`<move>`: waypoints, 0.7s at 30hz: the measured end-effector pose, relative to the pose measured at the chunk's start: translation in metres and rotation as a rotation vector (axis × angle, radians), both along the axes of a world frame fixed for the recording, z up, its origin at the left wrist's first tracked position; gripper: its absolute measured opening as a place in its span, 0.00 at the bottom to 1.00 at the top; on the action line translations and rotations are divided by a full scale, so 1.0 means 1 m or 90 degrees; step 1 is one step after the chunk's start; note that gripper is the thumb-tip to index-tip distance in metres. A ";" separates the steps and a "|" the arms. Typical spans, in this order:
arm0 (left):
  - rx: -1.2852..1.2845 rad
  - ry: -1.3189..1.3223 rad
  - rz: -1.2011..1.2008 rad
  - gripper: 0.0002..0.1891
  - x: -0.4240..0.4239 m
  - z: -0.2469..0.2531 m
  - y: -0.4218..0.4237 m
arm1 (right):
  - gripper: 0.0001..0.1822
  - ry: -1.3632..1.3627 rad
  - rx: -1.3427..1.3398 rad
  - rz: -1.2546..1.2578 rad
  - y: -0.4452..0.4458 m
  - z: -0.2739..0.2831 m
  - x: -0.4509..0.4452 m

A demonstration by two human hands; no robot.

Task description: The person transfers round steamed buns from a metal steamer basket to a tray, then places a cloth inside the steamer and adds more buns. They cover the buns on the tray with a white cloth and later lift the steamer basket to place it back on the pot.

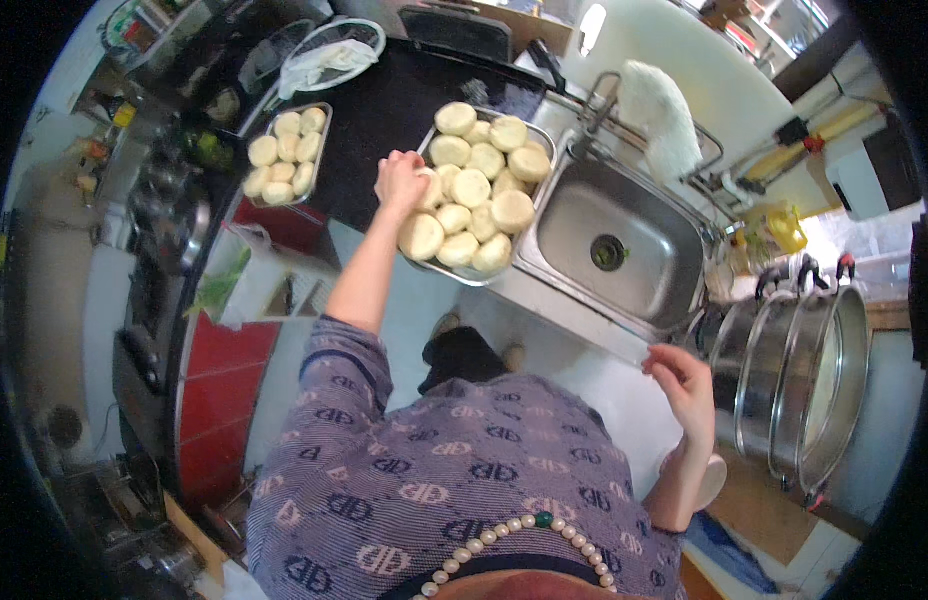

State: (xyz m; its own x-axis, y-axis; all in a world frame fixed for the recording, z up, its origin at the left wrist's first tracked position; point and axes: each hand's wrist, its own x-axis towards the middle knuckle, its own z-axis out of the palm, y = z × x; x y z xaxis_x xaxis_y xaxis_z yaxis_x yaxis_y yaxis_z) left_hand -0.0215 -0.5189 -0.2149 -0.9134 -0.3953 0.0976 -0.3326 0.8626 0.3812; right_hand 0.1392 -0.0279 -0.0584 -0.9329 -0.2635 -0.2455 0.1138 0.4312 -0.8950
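Note:
My left hand (400, 180) is at the left rim of a metal tray (475, 282). Its fingers are on a pale round bread (429, 189) at the edge of the pile. Several more flat, round pale breads (471, 187) lie heaped in this tray, some resting on others. A smaller metal tray (323, 139) with several similar breads (288, 146) sits farther left on the black countertop (363, 142). With loosely bent fingers and nothing visible in them, my right hand (681, 386) hovers by the front edge of the sink counter.
Right of the large tray is a stainless steel sink (621, 232) with a faucet (584, 139). A white cloth (659, 120) hangs behind it. Large round metal steamer tiers (798, 382) stand at the right. A white-rimmed basket (374, 34) and a plastic bag (258, 277) are at the left.

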 end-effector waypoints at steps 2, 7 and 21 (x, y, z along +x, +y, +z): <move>0.019 0.020 -0.006 0.17 -0.009 0.014 0.009 | 0.12 -0.006 -0.008 -0.030 -0.012 -0.008 -0.002; -0.044 -0.131 -0.213 0.38 -0.018 -0.015 0.006 | 0.12 -0.002 -0.016 -0.033 -0.065 -0.014 -0.026; 0.051 0.053 -0.314 0.21 -0.041 -0.009 -0.026 | 0.13 -0.025 -0.028 -0.032 -0.239 -0.021 -0.082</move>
State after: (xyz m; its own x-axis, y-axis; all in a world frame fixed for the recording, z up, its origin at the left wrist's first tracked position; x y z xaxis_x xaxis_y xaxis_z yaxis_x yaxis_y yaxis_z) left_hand -0.0629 -0.5448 -0.2241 -0.9837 0.0721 0.1645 0.1412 0.8767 0.4599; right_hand 0.0568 -0.2668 -0.0797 -0.9348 -0.2287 -0.2719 0.1700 0.3842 -0.9075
